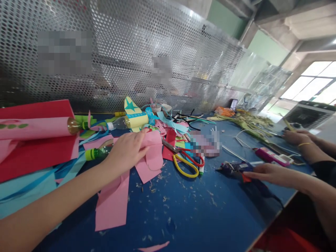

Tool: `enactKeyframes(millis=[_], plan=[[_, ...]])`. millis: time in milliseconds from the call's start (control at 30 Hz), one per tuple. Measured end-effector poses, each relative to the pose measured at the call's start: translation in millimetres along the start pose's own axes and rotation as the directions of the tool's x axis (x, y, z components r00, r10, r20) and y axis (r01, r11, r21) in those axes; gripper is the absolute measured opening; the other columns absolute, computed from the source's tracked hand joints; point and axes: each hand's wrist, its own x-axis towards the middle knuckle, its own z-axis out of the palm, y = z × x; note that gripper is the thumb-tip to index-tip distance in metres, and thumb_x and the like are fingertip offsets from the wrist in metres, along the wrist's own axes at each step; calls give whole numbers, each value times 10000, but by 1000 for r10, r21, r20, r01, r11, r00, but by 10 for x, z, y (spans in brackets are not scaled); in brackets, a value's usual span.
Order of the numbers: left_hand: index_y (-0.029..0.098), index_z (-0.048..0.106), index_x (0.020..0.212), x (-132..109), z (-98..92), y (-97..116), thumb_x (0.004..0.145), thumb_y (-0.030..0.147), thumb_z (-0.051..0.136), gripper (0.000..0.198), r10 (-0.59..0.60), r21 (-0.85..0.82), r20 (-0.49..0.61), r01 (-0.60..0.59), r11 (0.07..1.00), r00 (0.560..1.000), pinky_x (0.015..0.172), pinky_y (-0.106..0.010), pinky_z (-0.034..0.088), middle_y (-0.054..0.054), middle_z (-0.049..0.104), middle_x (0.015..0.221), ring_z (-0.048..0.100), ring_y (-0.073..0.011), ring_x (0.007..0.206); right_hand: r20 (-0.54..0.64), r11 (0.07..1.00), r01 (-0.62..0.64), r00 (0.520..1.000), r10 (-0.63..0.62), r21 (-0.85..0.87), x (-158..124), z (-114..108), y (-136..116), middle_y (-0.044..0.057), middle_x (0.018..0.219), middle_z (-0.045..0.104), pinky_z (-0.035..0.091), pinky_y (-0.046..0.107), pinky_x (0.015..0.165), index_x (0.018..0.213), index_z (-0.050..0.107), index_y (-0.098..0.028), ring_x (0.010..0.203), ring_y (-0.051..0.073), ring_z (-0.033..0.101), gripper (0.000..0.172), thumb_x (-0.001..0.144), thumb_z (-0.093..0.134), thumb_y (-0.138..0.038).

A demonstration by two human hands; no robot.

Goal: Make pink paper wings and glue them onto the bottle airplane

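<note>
Both closed — left hand [126, 149]: paper [154, 139] (pink); right hand [269, 174]: glue gun [233, 168].

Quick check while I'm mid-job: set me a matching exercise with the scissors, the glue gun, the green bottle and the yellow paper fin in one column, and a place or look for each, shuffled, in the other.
Things
1. Scissors
2. Glue gun
3. Green bottle
4. Yellow paper fin

Place or look
A. Decorated with a blue-green star
B. Held in the right hand
C. Partly hidden from view by the left hand
D. Yellow and red, with metal blades

Right pairs: 1-D, 2-B, 3-C, 4-A
</note>
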Motion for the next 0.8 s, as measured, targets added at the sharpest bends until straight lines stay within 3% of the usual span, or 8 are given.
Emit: enactKeyframes(millis=[100,167,233,333,367,400,533,800], plan=[[70,437,1319,-17,28,-16,887,288,516,491,2,-1,-15,-2,1000,1000,890,-438,473,-190,634,1203,604,-315,1071,15,972,-49,998,54,-231,134,-131,-380,42,367,495,383,360,414,327,479,-265,350,191,480,430,592,768,-441],[77,438,1313,-24,47,-32,886,302,520,490,1,2,-18,-1,1000,1000,882,-439,474,-184,639,1190,603,-317,1069,-167,970,204,960,-225,-135,133,-77,-800,60,498,627,458,385,471,507,620,-239,458,260,594,211,628,727,-373],[72,435,1313,-27,62,-42,888,315,524,498,-3,1,-16,3,1000,1000,880,-443,474,-189,637,1191,600,-322,1071,-164,929,365,915,-369,-50,87,121,-1273,30,775,727,532,366,655,804,674,-255,673,237,680,165,766,607,-400],[66,426,1320,-29,68,-46,891,324,532,512,-4,-4,-15,4,1000,1000,901,-443,464,-197,619,1223,590,-321,1093,-121,832,553,829,-546,41,56,549,-1890,3,845,729,529,291,699,888,659,-246,742,180,681,102,818,599,-290],[71,420,1326,-29,65,-45,893,324,530,513,-3,-7,-13,2,1000,1000,906,-441,462,-194,616,1231,588,-317,1099,-148,769,638,764,-628,29,74,681,-2041,18,858,731,521,298,702,895,665,-228,741,183,677,99,810,615,-228],[75,413,1332,-29,61,-43,897,325,525,514,0,-11,-8,0,1000,1000,909,-438,461,-189,615,1234,588,-312,1102,-154,745,666,740,-655,31,108,793,-2161,27,909,729,513,303,743,916,665,-220,781,183,674,120,803,632,-193],[75,398,1347,-17,43,-40,903,346,531,536,3,-11,11,-3,1000,1000,906,-436,465,-182,625,1218,588,-311,1106,-182,723,690,716,-673,38,291,1010,-2389,57,824,723,498,301,722,876,667,-171,751,189,663,133,767,664,-96],[60,412,1329,-9,33,-35,893,391,540,562,2,-19,11,-2,1000,1000,885,-427,468,-197,632,1201,603,-315,1079,-238,700,707,699,-674,95,361,1064,-2403,25,753,721,500,246,656,782,687,-175,670,149,657,124,749,673,-56]])
